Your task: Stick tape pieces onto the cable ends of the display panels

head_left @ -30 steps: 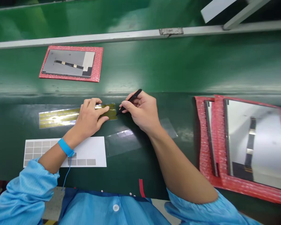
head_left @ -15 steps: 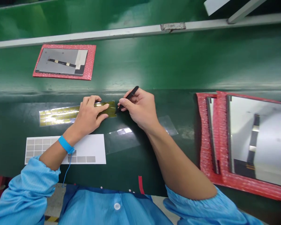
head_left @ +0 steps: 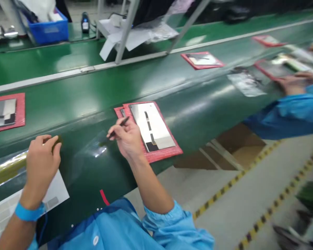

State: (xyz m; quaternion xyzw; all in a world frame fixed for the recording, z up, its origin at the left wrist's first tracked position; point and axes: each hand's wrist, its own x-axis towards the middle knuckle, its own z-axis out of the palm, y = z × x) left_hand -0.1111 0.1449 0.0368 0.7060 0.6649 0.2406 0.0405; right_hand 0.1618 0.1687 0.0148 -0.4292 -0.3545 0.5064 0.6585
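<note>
No wording or number can be read. A pale label (head_left: 51, 29) on the blue bin (head_left: 39, 36) and another on the dark device (head_left: 85, 17) are too blurred; yellow-and-black striped tape (head_left: 237, 179) marks the floor (head_left: 250, 194).

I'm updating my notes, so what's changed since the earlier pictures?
The right hand has moved rightward, away from the gold strip and toward the nearest panel, keeping the black tool; the view swung right too. The left hand stays by the strip's right end.

I look through one head-worn camera, forward and down, from near above the green bench (head_left: 198, 119), which runs slantwise.
</note>
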